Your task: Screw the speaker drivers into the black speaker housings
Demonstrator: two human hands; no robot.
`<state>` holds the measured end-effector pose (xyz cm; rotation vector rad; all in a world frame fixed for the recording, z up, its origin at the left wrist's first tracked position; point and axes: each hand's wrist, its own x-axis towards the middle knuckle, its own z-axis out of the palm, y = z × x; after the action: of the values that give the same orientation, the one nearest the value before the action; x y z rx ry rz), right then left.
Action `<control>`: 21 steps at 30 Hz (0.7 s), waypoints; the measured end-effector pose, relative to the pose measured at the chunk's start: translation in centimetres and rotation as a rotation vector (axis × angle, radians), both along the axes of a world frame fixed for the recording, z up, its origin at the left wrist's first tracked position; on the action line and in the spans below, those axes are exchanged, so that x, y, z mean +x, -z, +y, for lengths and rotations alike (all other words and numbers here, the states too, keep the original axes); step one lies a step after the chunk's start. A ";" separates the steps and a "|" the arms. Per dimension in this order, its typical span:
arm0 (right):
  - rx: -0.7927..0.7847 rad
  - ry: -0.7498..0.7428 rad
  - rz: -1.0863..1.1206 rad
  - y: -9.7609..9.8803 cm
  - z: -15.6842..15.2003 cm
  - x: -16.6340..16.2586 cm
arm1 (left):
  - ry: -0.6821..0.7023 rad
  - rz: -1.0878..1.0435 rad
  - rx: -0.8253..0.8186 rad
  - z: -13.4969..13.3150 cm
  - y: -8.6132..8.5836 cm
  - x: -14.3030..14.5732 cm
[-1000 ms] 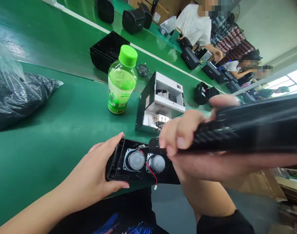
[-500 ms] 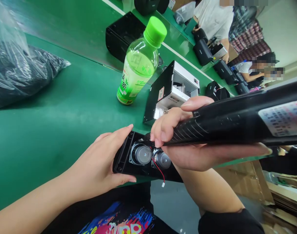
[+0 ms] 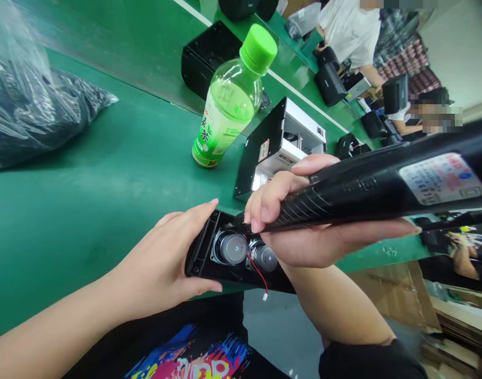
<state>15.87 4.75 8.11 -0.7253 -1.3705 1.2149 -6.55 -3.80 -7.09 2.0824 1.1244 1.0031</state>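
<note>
My left hand (image 3: 157, 263) is wrapped around the near-left end of a black speaker panel (image 3: 201, 247), thumb on one side and fingers on the other. Two round silver speaker drivers (image 3: 233, 248) sit in the panel, and a red wire (image 3: 262, 275) with a white plug hangs over its edge. In my right hand (image 3: 304, 250) is a black electric screwdriver (image 3: 355, 189) with a label on its body. The tool lies slanted, its narrow end at the upper edge of the left driver. Its very tip is hard to make out against the black panel.
A green tea bottle (image 3: 227, 108) stands beyond the panel, beside a black and silver screw feeder (image 3: 270, 139). A black housing (image 3: 203, 58) lies behind the bottle. At left is a plastic bag of dark parts (image 3: 47, 121). Co-workers handle black speakers across the green table (image 3: 146, 158).
The screwdriver's rear end has swung slightly lower, its label shifting left, while its narrow end stays at the left driver. In the background, a black speaker now appears raised near a co-worker.
</note>
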 end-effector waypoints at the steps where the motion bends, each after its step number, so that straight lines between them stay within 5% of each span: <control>1: 0.005 -0.013 0.003 0.1 0.1 -0.1 | -0.004 0.000 0.000 0.0 0.0 0.0; 21: 0.022 0.086 0.148 3.2 -0.5 -2.3 | 0.007 0.014 -0.060 0.5 0.0 -0.4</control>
<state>13.58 4.29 4.86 -0.6593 -1.2175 1.1599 -6.99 -3.27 -7.10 2.0474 1.1399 0.9418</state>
